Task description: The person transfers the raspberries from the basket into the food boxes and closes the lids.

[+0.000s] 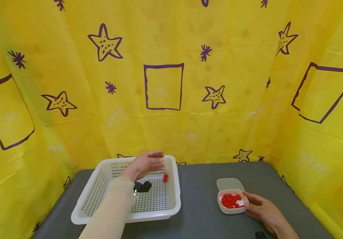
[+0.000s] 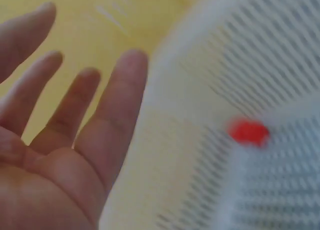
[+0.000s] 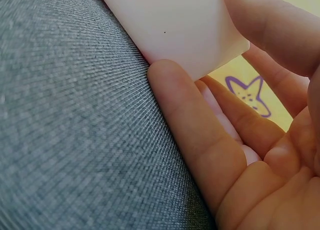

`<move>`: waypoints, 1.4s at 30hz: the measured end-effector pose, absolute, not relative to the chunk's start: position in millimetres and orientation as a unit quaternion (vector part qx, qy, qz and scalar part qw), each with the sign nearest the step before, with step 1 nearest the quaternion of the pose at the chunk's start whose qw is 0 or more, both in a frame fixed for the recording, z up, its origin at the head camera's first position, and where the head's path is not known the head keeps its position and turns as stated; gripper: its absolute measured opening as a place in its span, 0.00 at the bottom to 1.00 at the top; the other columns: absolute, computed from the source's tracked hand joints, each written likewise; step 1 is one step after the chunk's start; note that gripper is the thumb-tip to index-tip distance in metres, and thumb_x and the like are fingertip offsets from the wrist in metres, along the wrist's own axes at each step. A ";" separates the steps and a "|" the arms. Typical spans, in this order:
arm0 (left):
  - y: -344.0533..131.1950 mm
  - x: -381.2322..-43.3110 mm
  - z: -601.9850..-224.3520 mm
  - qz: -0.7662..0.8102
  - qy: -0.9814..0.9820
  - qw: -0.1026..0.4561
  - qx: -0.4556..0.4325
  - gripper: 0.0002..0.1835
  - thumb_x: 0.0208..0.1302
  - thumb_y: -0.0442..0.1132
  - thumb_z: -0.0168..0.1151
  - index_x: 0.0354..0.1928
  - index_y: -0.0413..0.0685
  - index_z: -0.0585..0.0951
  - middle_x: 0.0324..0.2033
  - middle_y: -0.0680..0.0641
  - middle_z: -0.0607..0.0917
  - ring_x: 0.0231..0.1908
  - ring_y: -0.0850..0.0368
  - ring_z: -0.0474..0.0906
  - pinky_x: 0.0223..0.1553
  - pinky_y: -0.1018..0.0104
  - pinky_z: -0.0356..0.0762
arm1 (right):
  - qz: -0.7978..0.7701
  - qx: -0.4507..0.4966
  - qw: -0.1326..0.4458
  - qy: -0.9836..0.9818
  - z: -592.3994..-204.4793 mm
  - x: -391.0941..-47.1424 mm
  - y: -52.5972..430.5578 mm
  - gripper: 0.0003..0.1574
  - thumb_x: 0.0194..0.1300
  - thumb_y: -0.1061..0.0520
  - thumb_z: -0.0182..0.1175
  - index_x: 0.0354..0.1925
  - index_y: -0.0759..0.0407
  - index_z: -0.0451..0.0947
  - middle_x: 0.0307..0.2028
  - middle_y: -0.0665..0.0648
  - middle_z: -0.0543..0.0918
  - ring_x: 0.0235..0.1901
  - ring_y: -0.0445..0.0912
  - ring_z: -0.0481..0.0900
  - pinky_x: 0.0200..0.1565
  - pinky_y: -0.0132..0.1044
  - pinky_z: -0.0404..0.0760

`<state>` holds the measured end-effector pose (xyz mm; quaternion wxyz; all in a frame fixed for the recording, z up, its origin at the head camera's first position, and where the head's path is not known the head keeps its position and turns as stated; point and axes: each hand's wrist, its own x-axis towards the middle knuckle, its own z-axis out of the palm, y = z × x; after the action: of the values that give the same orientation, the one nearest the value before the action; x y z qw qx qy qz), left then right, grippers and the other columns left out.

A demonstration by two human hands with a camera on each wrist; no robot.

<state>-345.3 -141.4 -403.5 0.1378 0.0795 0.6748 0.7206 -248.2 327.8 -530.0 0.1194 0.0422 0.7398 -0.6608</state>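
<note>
My left hand [image 1: 148,164] hovers above the far right part of a white perforated plastic basket [image 1: 175,199], fingers loosely extended with nothing held. In the left wrist view, its fingers [image 2: 115,109] are spread apart. Near the basket's right wall lies a small red piece [image 1: 165,178], blurred in the left wrist view. At the right, my right hand [image 1: 262,210] holds the right end of a small pale box [image 1: 229,211] between thumb and fingers. The box sits on the table with several small red pieces [image 1: 230,200] inside. Only its pale outer wall shows in the right wrist view.
A translucent lid [image 1: 230,184] lies just behind the pale box. The table [image 1: 199,199] has a dark grey cloth top, and the basket covers its left side. Yellow curtains [image 1: 165,132] with purple drawings stand behind and at both sides.
</note>
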 end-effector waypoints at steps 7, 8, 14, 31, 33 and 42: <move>-143.5 -351.1 -453.5 0.585 0.797 0.149 0.024 0.22 0.64 0.27 0.64 0.61 0.34 0.78 0.52 0.36 0.80 0.45 0.40 0.82 0.48 0.50 0.82 | -0.668 0.021 0.128 0.732 -533.0 -249.3 329.6 0.42 0.69 0.58 0.64 0.72 0.71 0.58 0.67 0.77 0.61 0.54 0.54 0.77 0.53 0.52 0.79; -141.5 -351.1 -456.0 0.565 0.812 0.145 0.026 0.22 0.63 0.27 0.65 0.60 0.34 0.79 0.50 0.38 0.81 0.43 0.42 0.82 0.46 0.51 0.82 | -0.668 0.020 0.127 0.733 -532.8 -249.5 329.7 0.42 0.69 0.58 0.64 0.72 0.71 0.58 0.67 0.78 0.61 0.54 0.54 0.77 0.53 0.52 0.79; -135.3 -355.3 -462.9 0.529 0.835 0.146 0.041 0.19 0.60 0.25 0.67 0.54 0.34 0.83 0.42 0.41 0.85 0.37 0.46 0.83 0.43 0.53 0.84 | -0.665 0.021 0.121 0.736 -531.0 -251.9 330.0 0.43 0.68 0.57 0.65 0.73 0.70 0.58 0.67 0.77 0.60 0.54 0.54 0.77 0.53 0.52 0.79; -132.3 -369.8 -485.7 0.502 0.846 0.162 0.081 0.10 0.59 0.26 0.69 0.43 0.34 0.86 0.37 0.44 0.85 0.34 0.51 0.83 0.39 0.59 0.85 | -0.681 -0.005 0.127 0.721 -529.4 -248.1 327.7 0.40 0.70 0.59 0.63 0.72 0.72 0.59 0.67 0.77 0.61 0.53 0.51 0.77 0.54 0.51 0.79; -130.8 -370.4 -486.7 0.500 0.848 0.155 0.082 0.09 0.59 0.25 0.68 0.42 0.34 0.86 0.36 0.45 0.84 0.34 0.51 0.83 0.38 0.59 0.85 | -0.681 -0.004 0.127 0.722 -529.5 -248.0 327.6 0.40 0.70 0.59 0.63 0.72 0.72 0.58 0.67 0.78 0.60 0.54 0.51 0.77 0.54 0.51 0.79; -121.3 -372.9 -488.1 0.475 0.864 0.118 0.120 0.06 0.57 0.20 0.63 0.35 0.33 0.84 0.28 0.44 0.83 0.28 0.53 0.81 0.32 0.62 0.85 | -0.672 0.017 0.130 0.729 -531.8 -248.6 330.0 0.42 0.70 0.58 0.64 0.72 0.71 0.58 0.67 0.78 0.60 0.53 0.53 0.77 0.53 0.51 0.79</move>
<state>-372.9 -121.3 -488.1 0.1180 0.1196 0.8638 0.4750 -248.6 330.0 -531.8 0.1295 0.0173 0.7285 -0.6725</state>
